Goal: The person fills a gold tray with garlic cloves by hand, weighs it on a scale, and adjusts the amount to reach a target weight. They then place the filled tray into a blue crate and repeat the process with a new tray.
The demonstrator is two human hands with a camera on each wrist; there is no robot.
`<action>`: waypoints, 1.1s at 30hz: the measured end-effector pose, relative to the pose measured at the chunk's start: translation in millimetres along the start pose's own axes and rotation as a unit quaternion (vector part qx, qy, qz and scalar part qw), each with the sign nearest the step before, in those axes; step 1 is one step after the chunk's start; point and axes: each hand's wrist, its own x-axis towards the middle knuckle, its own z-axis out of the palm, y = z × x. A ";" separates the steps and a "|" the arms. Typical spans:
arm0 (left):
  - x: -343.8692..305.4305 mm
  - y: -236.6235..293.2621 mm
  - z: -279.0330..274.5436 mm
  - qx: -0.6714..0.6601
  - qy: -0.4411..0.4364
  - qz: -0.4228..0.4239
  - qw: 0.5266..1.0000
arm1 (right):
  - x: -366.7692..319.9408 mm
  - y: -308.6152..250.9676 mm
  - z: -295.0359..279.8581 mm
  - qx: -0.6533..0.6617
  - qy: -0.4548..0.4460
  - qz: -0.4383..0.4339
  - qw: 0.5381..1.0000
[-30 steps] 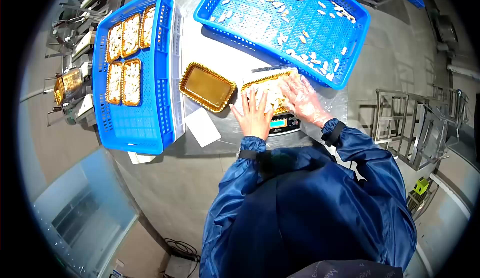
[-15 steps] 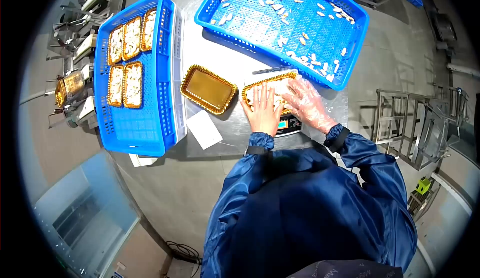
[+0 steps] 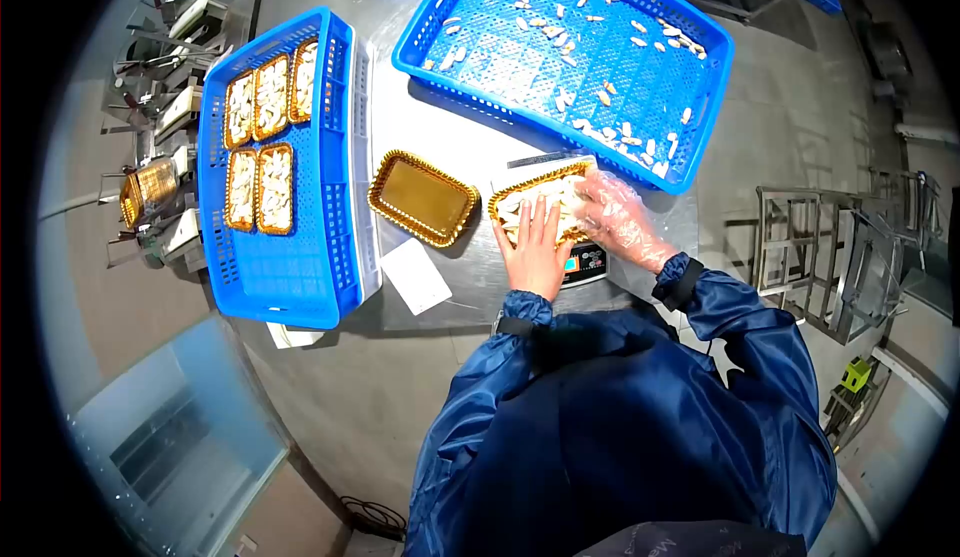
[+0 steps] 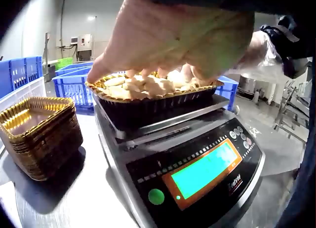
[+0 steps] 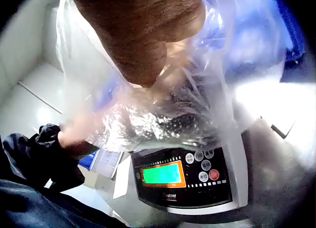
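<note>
A gold tray with a crimped rim (image 4: 158,102), heaped with pale food pieces (image 4: 140,85), sits on a digital scale (image 3: 590,265) with a lit green display (image 4: 207,171). My bare left hand (image 3: 538,257) rests across the pieces from the near side, its fingers spread and nearly straight. At the tray's right end, my right hand (image 3: 622,225) in a loose clear plastic glove (image 5: 148,114) touches the pieces with its fingertips. The glove's folds partly hide those fingertips in the right wrist view.
Left of the scale stands a stack of gold trays (image 3: 425,197), beside a white card (image 3: 415,277). A blue crate (image 3: 345,157) at the left holds several filled trays. Behind the scale, a larger blue crate (image 3: 500,57) contains scattered pale pieces. Metal frames (image 3: 815,257) stand at the right.
The head view has shifted, so the table sits slightly lower. Both hands stay at the tray; the left has slid a little right over the pieces, and the right fingers have drawn toward the tray's right end.
</note>
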 end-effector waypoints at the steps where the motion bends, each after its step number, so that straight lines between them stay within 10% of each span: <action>1: 0.9 1.7 -1.0 -0.011 0.007 -0.012 1.000 | -1.0 0.5 5.1 0.013 0.027 0.035 0.999; 33: 55.4 2.0 1.0 -0.105 0.171 -0.092 0.975 | -1.7 -4.3 29.4 0.097 0.062 0.216 0.969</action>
